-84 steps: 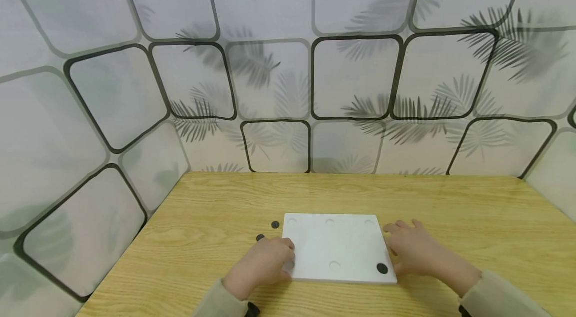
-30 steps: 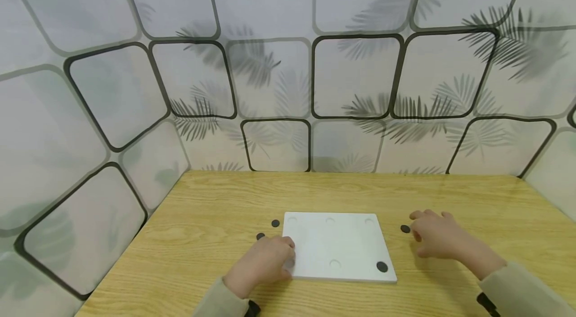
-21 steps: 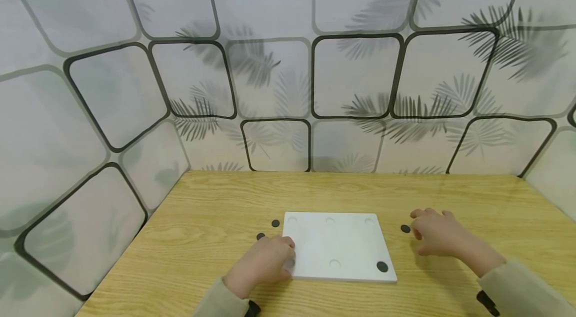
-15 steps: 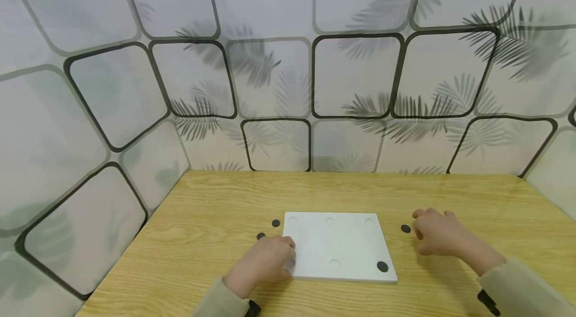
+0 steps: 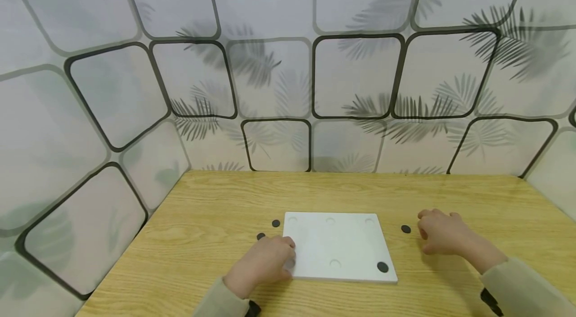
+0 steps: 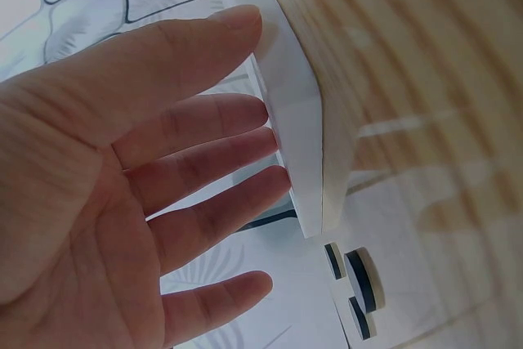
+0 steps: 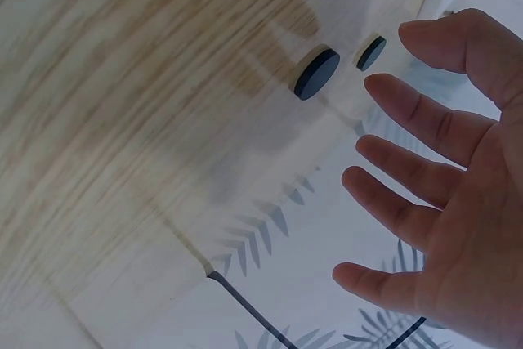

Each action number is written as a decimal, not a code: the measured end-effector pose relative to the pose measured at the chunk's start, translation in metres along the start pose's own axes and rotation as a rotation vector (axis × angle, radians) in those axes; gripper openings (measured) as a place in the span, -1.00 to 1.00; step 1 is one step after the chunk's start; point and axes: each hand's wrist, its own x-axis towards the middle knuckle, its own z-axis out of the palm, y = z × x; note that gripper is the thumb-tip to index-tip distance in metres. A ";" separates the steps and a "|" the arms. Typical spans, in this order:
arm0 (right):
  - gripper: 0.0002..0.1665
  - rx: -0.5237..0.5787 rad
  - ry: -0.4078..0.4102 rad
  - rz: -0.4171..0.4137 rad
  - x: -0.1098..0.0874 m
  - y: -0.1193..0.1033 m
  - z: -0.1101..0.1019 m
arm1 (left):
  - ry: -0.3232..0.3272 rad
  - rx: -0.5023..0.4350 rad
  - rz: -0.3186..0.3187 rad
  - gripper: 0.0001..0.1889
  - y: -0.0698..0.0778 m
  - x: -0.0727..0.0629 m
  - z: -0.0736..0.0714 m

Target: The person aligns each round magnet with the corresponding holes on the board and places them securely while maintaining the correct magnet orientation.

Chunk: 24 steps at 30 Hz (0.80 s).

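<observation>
A white board point(image 5: 337, 244) with shallow round recesses lies on the wooden table. My left hand point(image 5: 265, 259) rests at its left edge; in the left wrist view the thumb and loosely extended fingertips point(image 6: 274, 181) meet the rim. One black disc point(image 5: 382, 267) sits at the board's near right corner. My right hand point(image 5: 443, 233) is right of the board, fingers spread and loosely bent, nothing held. Just left of its fingertips a black disc point(image 5: 406, 229) lies on the table. The right wrist view shows that disc point(image 7: 316, 73) and a second, smaller-looking one point(image 7: 372, 53) beyond.
Left of the board lie a black disc point(image 5: 276, 223) and another disc point(image 5: 261, 236) partly behind my left hand. Three discs, including a larger-looking one point(image 6: 364, 279), show in the left wrist view. A patterned wall point(image 5: 288, 82) rises behind the wooden table point(image 5: 216, 202).
My right hand has left the board's right edge and moved rightward, bringing the black disc beside it into view. Lately it has drifted slightly further right. The left hand and board have stayed put.
</observation>
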 end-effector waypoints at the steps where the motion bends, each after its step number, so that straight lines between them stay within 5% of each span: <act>1: -0.71 -0.001 0.002 -0.001 0.000 0.001 0.001 | 0.000 0.004 -0.002 -0.82 0.000 0.000 0.000; 24: -0.71 0.007 -0.016 0.018 -0.001 0.005 0.007 | 0.005 0.004 -0.005 -0.83 0.001 0.001 0.002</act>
